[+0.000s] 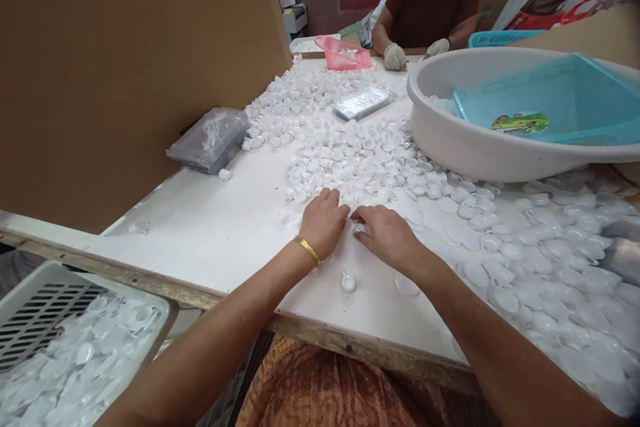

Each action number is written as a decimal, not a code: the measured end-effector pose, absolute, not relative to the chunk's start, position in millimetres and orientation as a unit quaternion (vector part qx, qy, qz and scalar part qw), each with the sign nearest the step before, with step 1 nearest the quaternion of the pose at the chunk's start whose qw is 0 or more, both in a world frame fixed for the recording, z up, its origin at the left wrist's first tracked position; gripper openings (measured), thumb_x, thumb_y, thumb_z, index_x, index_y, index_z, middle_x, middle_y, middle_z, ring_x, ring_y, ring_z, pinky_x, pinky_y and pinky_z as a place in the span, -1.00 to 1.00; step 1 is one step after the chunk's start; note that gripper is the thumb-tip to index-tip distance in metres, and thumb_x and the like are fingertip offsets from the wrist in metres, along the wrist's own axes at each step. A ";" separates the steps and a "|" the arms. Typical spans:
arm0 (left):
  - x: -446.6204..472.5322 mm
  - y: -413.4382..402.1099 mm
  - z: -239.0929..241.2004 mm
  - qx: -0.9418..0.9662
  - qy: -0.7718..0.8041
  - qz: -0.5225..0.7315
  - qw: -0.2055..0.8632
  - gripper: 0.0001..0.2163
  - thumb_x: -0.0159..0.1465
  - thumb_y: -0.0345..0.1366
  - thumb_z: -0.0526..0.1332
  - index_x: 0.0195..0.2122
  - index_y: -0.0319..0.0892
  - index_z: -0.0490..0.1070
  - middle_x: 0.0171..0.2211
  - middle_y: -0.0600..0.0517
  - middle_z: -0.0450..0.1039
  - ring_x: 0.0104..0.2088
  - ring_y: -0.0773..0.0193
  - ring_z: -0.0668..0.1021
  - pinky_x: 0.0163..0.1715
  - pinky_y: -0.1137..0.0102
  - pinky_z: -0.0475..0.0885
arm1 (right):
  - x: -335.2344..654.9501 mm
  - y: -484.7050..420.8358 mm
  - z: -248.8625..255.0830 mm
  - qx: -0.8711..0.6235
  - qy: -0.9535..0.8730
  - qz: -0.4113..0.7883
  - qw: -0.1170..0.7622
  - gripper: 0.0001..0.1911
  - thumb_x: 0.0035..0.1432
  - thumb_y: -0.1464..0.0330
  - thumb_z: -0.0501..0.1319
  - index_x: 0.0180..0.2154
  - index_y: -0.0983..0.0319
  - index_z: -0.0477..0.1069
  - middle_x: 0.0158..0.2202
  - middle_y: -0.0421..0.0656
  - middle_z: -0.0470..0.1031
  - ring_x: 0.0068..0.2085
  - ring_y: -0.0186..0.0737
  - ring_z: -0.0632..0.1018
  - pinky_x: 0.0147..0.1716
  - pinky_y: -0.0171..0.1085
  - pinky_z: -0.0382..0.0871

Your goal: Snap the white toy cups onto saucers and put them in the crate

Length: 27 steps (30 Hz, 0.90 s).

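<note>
My left hand [323,221], with a gold bangle at the wrist, rests knuckles-up on the white table [215,227], fingers curled at the near edge of a heap of small white plastic caps [360,160]. My right hand [386,235] lies beside it, fingertips pinched on a small clear-white plastic piece [361,228]. What the left fingers hold, if anything, is hidden. One white cap [349,283] lies alone between my forearms. Flat white discs [505,260] spread to the right.
A big white basin [475,147] holding a turquoise tray stands at right. A grey basket [75,340] of white discs sits at lower left. A cardboard wall rises at left. A wrapped bundle [210,140] lies near it. A person in gloves sits across the table by a pink basket [343,53].
</note>
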<state>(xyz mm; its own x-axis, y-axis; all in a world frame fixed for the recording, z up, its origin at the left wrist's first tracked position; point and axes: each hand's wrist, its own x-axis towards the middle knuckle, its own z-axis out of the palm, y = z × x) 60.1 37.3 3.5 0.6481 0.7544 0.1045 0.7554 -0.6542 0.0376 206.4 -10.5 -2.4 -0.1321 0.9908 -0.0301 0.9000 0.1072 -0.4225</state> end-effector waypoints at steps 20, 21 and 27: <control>-1.9 28.3 5.6 -0.781 -0.609 -0.123 -0.056 -0.77 0.24 -0.28 0.02 -0.18 -0.16 0.43 -0.26 -0.06 0.37 -0.20 0.20 0.42 -0.21 0.35 0.30 | 212.0 -66.0 10.4 -0.603 -0.732 0.277 0.151 -0.86 0.05 0.42 0.13 -0.29 0.16 0.39 -0.34 -0.19 0.43 -0.44 -0.31 0.46 -0.49 -0.34 0.25; -14.7 29.3 4.9 -0.758 -0.637 -0.122 -0.068 -0.75 0.24 -0.28 0.01 -0.15 -0.17 0.42 -0.24 -0.07 0.36 -0.22 0.22 0.43 -0.20 0.35 0.31 | 209.4 -71.6 5.5 -0.608 -0.734 0.269 0.142 -0.87 0.05 0.43 0.13 -0.30 0.17 0.38 -0.32 -0.18 0.43 -0.44 -0.31 0.46 -0.48 -0.34 0.26; -41.7 28.9 5.5 -0.758 -0.626 -0.117 -0.141 -0.73 0.25 -0.22 -0.02 -0.24 -0.11 0.46 -0.35 0.02 0.40 -0.34 0.28 0.44 -0.27 0.39 0.31 | 212.3 -72.2 0.9 -0.607 -0.725 0.265 0.188 -0.86 0.16 0.29 0.07 -0.28 0.15 0.36 -0.36 -0.20 0.43 -0.49 -0.36 0.46 -0.52 -0.36 0.29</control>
<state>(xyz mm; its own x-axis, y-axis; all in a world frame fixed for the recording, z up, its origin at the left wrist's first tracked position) -41.7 28.9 5.5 0.1887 0.9820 0.0020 0.9160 -0.1768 0.3600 212.3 -72.2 0.9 -0.1934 0.9799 -0.0493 0.7804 0.1232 -0.6130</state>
